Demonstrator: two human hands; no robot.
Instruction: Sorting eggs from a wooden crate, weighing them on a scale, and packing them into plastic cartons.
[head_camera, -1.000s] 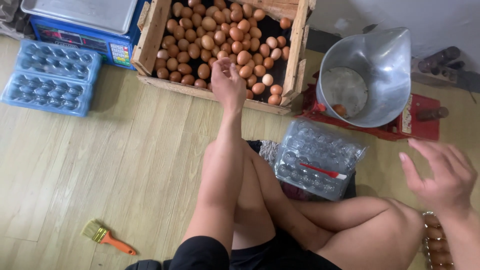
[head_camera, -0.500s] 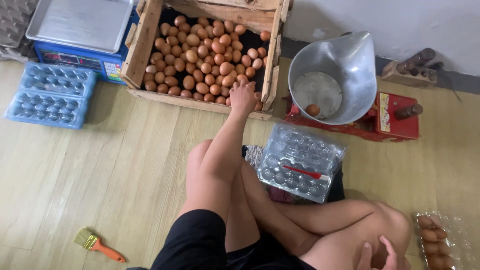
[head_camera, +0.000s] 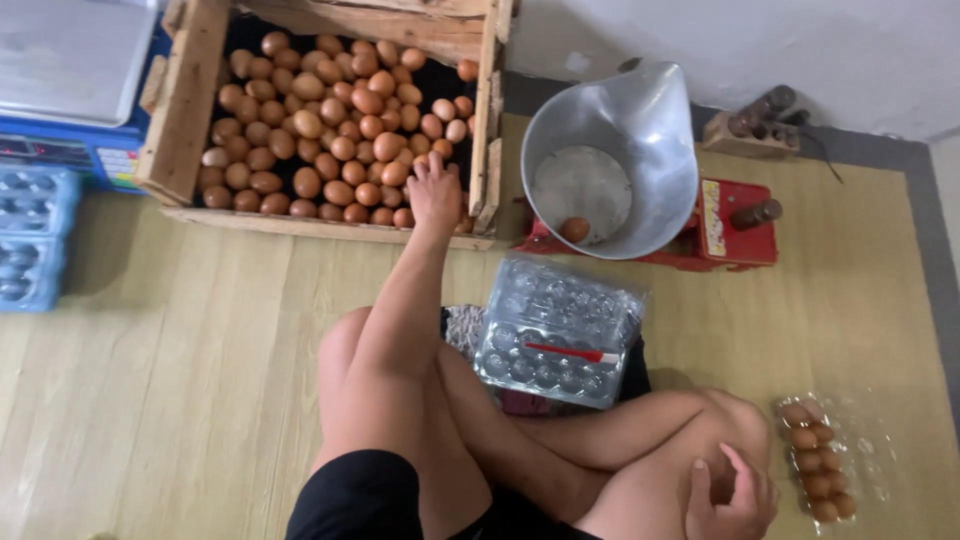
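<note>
Dozens of brown eggs (head_camera: 330, 130) heaped in a rough wooden crate (head_camera: 190, 110) at the far left of a pale wood-grain floor (head_camera: 180, 380). Reaching forward from a cross-legged seat, left hand (head_camera: 435, 195) laid palm down on the eggs at the crate's near right corner, fingers slightly spread over them; impossible to tell whether any egg is gripped underneath. Right hand (head_camera: 730, 500) at the near right, resting loosely curled on the bent knee, holding nothing. Just right of the crate, a dented round metal weighing pan (head_camera: 640, 140) tilted on a red scale (head_camera: 740, 225), one single brown egg (head_camera: 574, 230) lying low in the pan. Between scale and legs, a stack of clear plastic egg trays (head_camera: 560, 330) with a thin red strip across the top, propped against the shins. At the near right edge, beside the knee, a filled clear plastic egg carton (head_camera: 825, 460) with brown eggs in a row. At the far left edge, blue plastic egg trays (head_camera: 30, 235) on the floor, behind them a blue platform scale with a grey metal top (head_camera: 70, 60). Against the white wall at the far right, a small wooden block holding dark cylindrical weights (head_camera: 760, 120).
</note>
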